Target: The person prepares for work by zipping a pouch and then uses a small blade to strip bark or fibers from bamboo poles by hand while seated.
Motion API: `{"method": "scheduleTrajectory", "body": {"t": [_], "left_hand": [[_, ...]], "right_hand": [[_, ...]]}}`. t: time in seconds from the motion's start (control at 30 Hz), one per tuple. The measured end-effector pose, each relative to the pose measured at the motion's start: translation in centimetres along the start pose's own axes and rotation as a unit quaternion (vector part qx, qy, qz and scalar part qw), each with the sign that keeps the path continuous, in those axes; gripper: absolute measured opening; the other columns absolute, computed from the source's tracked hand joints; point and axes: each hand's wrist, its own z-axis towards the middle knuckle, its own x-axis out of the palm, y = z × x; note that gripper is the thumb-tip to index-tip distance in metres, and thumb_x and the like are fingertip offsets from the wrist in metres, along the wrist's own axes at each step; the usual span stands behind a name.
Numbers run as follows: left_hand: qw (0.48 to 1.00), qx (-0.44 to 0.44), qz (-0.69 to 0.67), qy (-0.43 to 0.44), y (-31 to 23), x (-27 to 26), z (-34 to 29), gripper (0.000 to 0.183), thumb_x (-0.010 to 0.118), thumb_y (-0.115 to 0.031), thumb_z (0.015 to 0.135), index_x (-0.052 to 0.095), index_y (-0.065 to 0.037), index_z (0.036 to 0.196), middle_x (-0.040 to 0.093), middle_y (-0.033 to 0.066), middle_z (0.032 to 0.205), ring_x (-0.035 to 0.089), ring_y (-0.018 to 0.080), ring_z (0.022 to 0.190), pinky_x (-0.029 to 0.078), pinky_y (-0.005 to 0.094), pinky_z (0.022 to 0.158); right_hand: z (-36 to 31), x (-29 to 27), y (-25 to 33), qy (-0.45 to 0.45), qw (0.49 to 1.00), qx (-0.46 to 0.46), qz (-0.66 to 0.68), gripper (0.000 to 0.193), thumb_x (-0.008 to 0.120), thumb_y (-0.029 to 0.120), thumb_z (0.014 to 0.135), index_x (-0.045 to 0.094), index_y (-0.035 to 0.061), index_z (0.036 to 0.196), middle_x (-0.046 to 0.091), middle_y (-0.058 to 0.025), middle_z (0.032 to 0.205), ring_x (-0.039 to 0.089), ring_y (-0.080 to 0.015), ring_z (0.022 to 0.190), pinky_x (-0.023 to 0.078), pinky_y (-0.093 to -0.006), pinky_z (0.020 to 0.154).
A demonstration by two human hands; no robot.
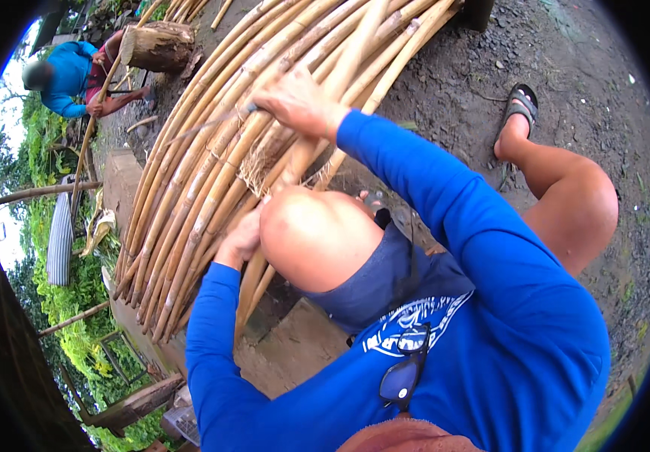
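Observation:
My right hand (299, 102) is closed around the handle of a long knife. Its thin blade (208, 126) is blurred and reaches left over the bamboo poles (189, 181). Beside my bent knee, my left hand (242, 235) is closed on a bamboo pole (295, 160) that runs under the knee; its fingers are partly hidden. Pale, stringy shavings (253, 175) cling to the poles between my two hands. Many long, yellowish poles lie side by side in a curved bundle before me.
Another person (69, 79) in a blue top sits at the far left, hands on a long pole (84, 151). A cut log (158, 47) lies near them. Gravelly, muddy ground (566, 98) spreads to the right, where my sandalled foot (519, 105) rests. Green plants grow at left.

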Motion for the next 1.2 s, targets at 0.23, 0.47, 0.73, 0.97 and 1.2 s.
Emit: {"method": "scheduleTrajectory", "body": {"t": [0.23, 0.47, 0.73, 0.97, 1.2], "left_hand": [[1.0, 0.009, 0.002, 0.022, 3.0, -0.8, -3.2, 0.051, 0.066, -0.031, 0.11, 0.059, 0.001, 0.149, 0.07, 0.012, 0.14, 0.067, 0.0187, 0.123, 0.055, 0.0357, 0.106], [0.992, -0.001, -0.123, -0.002, 4.6, -2.6, -1.0, 0.044, 0.054, -0.023, 0.115, 0.056, -0.002, 0.153, 0.064, 0.0104, 0.149, 0.061, 0.0191, 0.134, 0.048, 0.0373, 0.117], [0.996, -0.036, 0.006, 0.081, 0.4, -1.2, -1.0, 0.046, 0.059, -0.026, 0.113, 0.057, -0.002, 0.152, 0.066, 0.0094, 0.146, 0.062, 0.0173, 0.131, 0.049, 0.0366, 0.114], [0.995, -0.022, -0.065, 0.071, 1.7, 0.1, -0.3, 0.047, 0.057, -0.028, 0.114, 0.056, -0.002, 0.153, 0.066, 0.0103, 0.147, 0.062, 0.0192, 0.133, 0.049, 0.0386, 0.116], [0.98, -0.013, -0.198, 0.026, 3.1, 2.0, -2.4, 0.048, 0.056, -0.031, 0.114, 0.055, -0.003, 0.154, 0.065, 0.0111, 0.149, 0.062, 0.0211, 0.136, 0.048, 0.0405, 0.119]], "right_hand": [[5.6, -7.8, 1.3, -0.102, 0.99, -0.04, 0.092, 0.016, 0.066, 0.021, 0.101, 0.071, 0.0061, 0.1, 0.069, -0.0192, 0.077, 0.069, -0.0432, 0.073, 0.053, -0.0544, 0.068], [-3.4, 2.4, -1.4, 0.062, 0.996, 0.058, -0.017, 0.021, 0.061, 0.039, 0.107, 0.072, 0.0223, 0.103, 0.075, -0.0053, 0.082, 0.074, -0.029, 0.081, 0.043, -0.0485, 0.08], [-3.4, -0.8, -0.6, 0.036, 0.999, 0.003, 0.016, 0.026, 0.062, 0.041, 0.107, 0.07, 0.0166, 0.104, 0.071, -0.005, 0.087, 0.074, -0.0294, 0.088, 0.045, -0.05, 0.084], [0.9, -10.2, 0.0, -0.1, 0.99, -0.045, 0.091, 0.015, 0.069, 0.021, 0.097, 0.071, 0.0069, 0.095, 0.07, -0.0186, 0.077, 0.07, -0.0419, 0.075, 0.052, -0.0526, 0.067], [1.7, -4.2, 1.5, -0.072, 0.995, -0.035, 0.055, 0.015, 0.066, 0.034, 0.102, 0.068, 0.0206, 0.095, 0.07, -0.0014, 0.08, 0.075, -0.0266, 0.085, 0.043, -0.0526, 0.082]]}}
